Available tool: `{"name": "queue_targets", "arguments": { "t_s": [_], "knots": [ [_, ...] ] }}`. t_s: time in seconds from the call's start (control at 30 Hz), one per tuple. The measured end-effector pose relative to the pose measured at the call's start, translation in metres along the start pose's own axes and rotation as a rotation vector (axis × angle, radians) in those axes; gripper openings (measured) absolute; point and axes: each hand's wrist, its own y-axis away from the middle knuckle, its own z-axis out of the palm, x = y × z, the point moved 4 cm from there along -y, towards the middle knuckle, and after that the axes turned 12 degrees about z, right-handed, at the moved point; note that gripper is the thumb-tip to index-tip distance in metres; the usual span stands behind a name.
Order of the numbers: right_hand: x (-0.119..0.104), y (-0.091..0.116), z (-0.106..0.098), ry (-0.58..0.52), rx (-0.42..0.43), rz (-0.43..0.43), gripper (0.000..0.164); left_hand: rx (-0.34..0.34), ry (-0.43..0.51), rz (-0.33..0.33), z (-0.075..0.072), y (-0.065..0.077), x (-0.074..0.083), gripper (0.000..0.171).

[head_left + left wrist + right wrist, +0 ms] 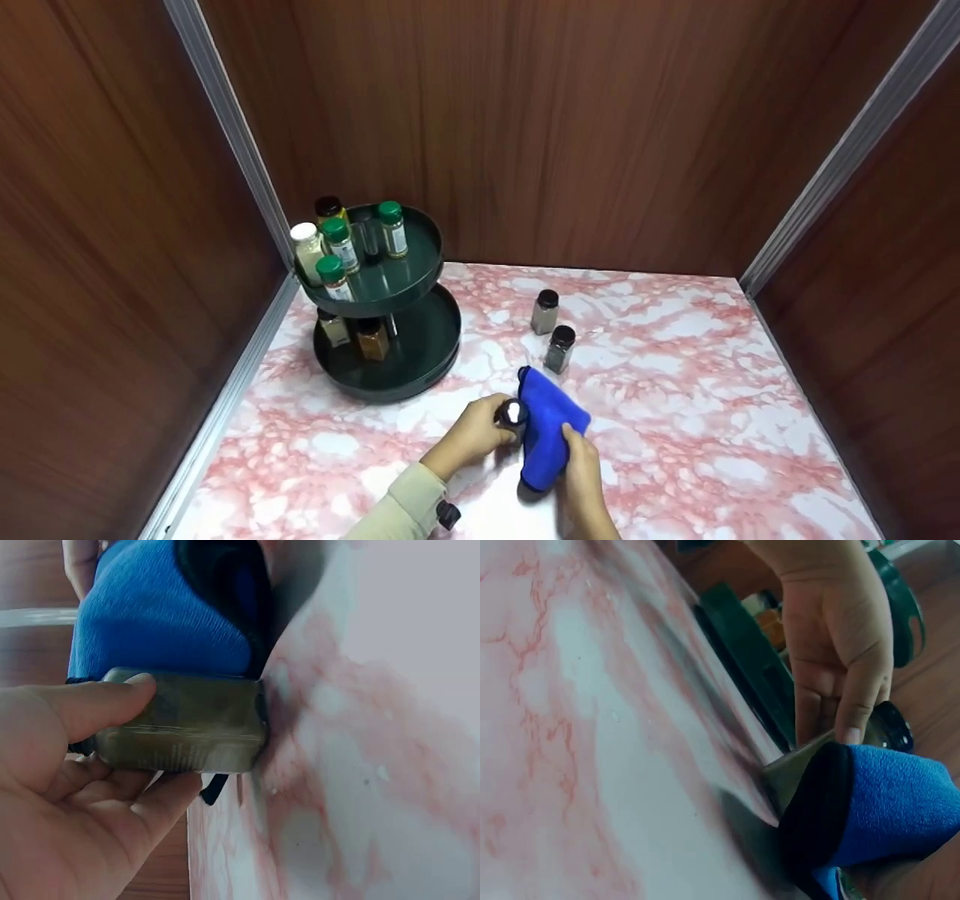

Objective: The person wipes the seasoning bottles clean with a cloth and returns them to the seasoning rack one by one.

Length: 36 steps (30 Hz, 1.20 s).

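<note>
In the head view my left hand (476, 429) grips a spice jar (513, 412) with a black lid, near the front middle of the table. The left wrist view shows the thumb on one side of the jar (187, 724) and fingers on the other; its contents look brownish-green. My right hand (583, 461) holds a folded blue cloth (551, 420) with black edging, thumb on top. The cloth (900, 799) lies against the jar's side, covering part of it in the right wrist view. The right hand's other fingers are hidden under the cloth.
A dark green two-tier round rack (409, 379) stands at the left, with several jars on its tiers. Two black-lidded jars, one pale (545, 313) and one dark (559, 351), stand beyond the cloth on the marbled table (697, 405). Wood-grain panels (525, 127) enclose the table.
</note>
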Motion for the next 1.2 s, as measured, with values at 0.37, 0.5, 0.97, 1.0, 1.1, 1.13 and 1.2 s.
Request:
{"name": "queue_targets", "arguments": {
  "t_s": [0.37, 0.5, 0.97, 1.0, 1.1, 1.13, 1.2],
  "knots": [
    [-0.020, 0.005, -0.004, 0.025, 0.021, -0.084, 0.046, 0.271, -0.258, -0.100, 0.009, 0.011, 0.007, 0.084],
    [-0.029, 0.008, -0.001, -0.013, 0.004, -0.121, 0.048, 0.333, -0.279, -0.130, 0.015, 0.012, 0.008, 0.074],
    [-0.053, 0.008, 0.024, -0.142, -0.221, -0.234, 0.030, 0.230, -0.221, -0.033, 0.000, 0.011, 0.014, 0.036],
    [-0.053, 0.007, 0.027, -0.125, -0.233, -0.235, 0.029, 0.220, -0.218, -0.019, -0.002, 0.010, 0.015, 0.033],
    [-0.050, 0.000, 0.035, -0.053, -0.224, -0.225, 0.030, 0.191, -0.239, 0.015, -0.005, 0.007, 0.017, 0.024],
    [-0.047, -0.004, 0.037, -0.031, -0.211, -0.214, 0.031, 0.186, -0.255, 0.029, -0.006, 0.006, 0.017, 0.023],
    [-0.039, -0.012, 0.041, 0.000, -0.185, -0.177, 0.032, 0.174, -0.276, 0.047, -0.006, 0.004, 0.018, 0.022]
  ]
}}
